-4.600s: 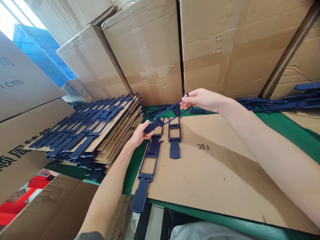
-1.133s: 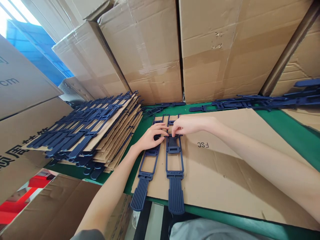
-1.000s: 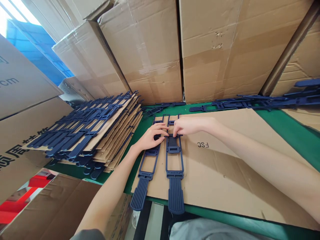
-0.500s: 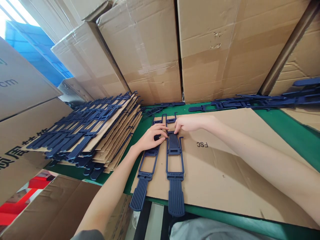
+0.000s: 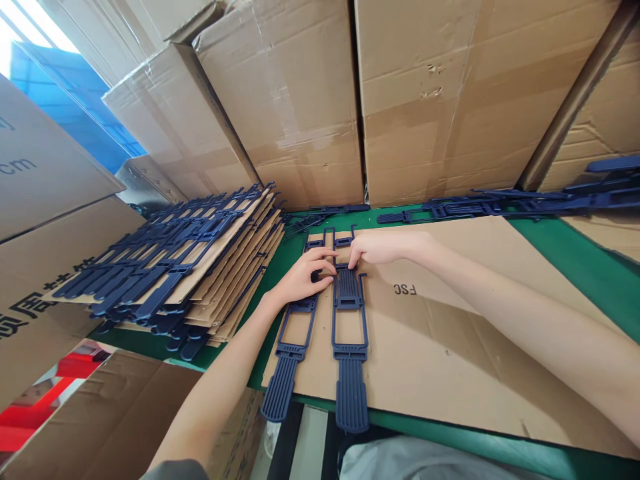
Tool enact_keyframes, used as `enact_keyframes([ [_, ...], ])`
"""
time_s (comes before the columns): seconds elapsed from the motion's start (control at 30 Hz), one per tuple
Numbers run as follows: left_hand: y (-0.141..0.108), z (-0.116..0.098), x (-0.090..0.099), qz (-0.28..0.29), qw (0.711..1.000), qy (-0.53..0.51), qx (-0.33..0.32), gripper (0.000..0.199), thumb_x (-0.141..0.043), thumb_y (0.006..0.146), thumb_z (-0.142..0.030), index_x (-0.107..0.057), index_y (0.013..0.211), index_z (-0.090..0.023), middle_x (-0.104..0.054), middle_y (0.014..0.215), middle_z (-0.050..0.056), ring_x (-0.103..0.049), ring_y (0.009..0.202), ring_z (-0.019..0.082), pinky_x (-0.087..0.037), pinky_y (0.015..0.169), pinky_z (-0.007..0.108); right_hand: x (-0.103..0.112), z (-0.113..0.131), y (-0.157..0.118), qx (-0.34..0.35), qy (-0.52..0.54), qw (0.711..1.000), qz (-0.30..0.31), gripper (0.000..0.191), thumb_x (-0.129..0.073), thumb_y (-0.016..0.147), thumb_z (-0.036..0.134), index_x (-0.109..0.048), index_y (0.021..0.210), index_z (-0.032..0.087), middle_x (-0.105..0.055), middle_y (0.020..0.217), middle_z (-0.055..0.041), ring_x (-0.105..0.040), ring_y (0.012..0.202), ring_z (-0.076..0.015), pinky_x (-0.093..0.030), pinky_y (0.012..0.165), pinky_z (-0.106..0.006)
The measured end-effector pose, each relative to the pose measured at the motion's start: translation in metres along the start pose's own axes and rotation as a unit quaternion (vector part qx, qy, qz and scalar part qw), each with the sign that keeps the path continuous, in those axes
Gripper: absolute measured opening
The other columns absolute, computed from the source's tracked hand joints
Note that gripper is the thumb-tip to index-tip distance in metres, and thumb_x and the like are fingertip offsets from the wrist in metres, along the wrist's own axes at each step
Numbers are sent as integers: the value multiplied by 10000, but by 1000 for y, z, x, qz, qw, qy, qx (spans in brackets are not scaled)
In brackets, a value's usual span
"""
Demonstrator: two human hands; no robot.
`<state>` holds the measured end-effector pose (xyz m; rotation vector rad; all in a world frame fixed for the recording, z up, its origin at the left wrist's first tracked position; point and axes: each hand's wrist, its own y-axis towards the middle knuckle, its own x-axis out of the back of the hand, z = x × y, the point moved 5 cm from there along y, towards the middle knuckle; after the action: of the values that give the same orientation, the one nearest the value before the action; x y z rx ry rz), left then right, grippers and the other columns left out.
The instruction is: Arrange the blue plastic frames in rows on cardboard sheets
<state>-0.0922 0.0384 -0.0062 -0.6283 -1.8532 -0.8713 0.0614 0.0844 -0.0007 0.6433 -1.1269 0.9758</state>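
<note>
A long dark-blue plastic frame [image 5: 351, 327] with a ribbed paddle end lies flat on a cardboard sheet [image 5: 440, 333]. My left hand [image 5: 305, 273] has its thumb and fingertips curled against the frame's left edge, near its upper section. From the other side, my right hand [image 5: 373, 248] pinches the same frame with closed fingers pointing down. Its exact grip is hidden behind the fingers. A second dark-blue plastic frame [image 5: 289, 360] lies alongside to the left, partly covered by my left hand. Both paddle ends overhang the sheet's near edge.
At left, cardboard sheets [image 5: 250, 280] layered with dark-blue frames [image 5: 165, 257] form a stack on the green table [image 5: 540, 250]. More loose frames [image 5: 465, 207] lie along the back. Large cardboard boxes [image 5: 300, 100] wall off the far side, and another box [image 5: 45, 267] stands at left.
Almost nothing differs. My hands stay at the upper part of the frame, with only a slight shift of the fingers and of the two frames.
</note>
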Motion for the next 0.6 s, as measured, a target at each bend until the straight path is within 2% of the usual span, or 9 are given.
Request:
enact_keyframes([
  [0.1, -1, 3, 0, 2, 1000, -3, 22, 177, -553, 872, -263, -598, 1032, -202, -485, 1382, 100, -418, 1316, 251, -333, 1105, 437, 1, 1, -1, -11, 8, 1000, 1, 448, -506, 699, 34, -764, 996, 247, -724, 1014, 11, -670, 892, -200, -483, 799, -275],
  [0.3, -6, 18, -2, 10, 996, 6, 86, 584, -599, 861, -423, -392, 1351, -184, -346, 1488, 161, -279, 1408, 284, -265, 1141, 464, -2, -2, 0, -27, 19, 999, 10, 456, -462, 756, 3, -751, 1037, 215, -690, 1125, -8, -641, 1009, -191, -455, 843, -239],
  [0.47, -7, 21, -4, 31, 996, 12, 83, 595, -566, 883, -443, -376, 1391, -198, -328, 1507, 148, -235, 1427, 275, -238, 1153, 475, -3, -2, 0, -31, 22, 999, 9, 466, -464, 759, 8, -748, 1041, 246, -694, 1115, 11, -654, 956, -188, -459, 843, -249],
  [0.6, -6, 21, -3, 30, 997, 6, 76, 586, -565, 884, -442, -396, 1386, -191, -364, 1492, 135, -263, 1417, 267, -245, 1155, 460, -2, -2, 1, -23, 16, 1000, 2, 437, -495, 747, 20, -756, 1006, 256, -711, 1064, 12, -658, 913, -192, -464, 816, -253],
])
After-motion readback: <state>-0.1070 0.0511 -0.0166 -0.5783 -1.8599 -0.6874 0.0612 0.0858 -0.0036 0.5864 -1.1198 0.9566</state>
